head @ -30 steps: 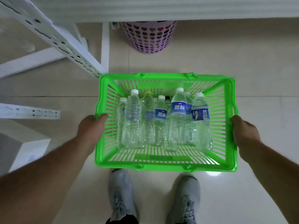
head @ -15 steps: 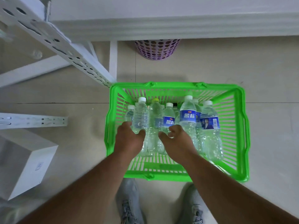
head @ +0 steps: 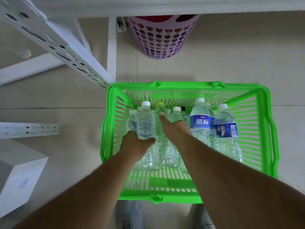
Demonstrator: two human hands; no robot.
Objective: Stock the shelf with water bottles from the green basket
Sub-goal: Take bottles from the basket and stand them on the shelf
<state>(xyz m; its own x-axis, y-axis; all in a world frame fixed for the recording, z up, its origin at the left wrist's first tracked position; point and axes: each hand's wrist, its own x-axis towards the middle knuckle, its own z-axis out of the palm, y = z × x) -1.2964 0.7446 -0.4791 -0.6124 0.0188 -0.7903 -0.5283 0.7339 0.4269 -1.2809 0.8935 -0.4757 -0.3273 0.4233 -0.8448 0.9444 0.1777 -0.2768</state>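
Note:
A green basket (head: 264, 146) stands on the floor in front of my feet, holding several clear water bottles upright. My left hand (head: 137, 142) grips a white-capped bottle (head: 145, 123) at the basket's left side. My right hand (head: 173, 128) wraps around a yellow-capped bottle (head: 160, 109) just to its right, thumb up along the bottle's neck. Two taller bottles with blue labels (head: 200, 121) stand at the right of the group. The white metal shelf frame (head: 54, 45) rises at the upper left, its foot touching the basket's far left corner.
A pink perforated bin (head: 162, 38) stands on the floor beyond the basket, under a white shelf edge (head: 165, 5). A white box (head: 18, 179) lies at the lower left. A loose white perforated rail (head: 28, 130) lies left of the basket. Tiled floor spreads to the right.
Both hands left the basket's side rims and reached inside. They now each hold a bottle, and the left one's bottle has risen slightly.

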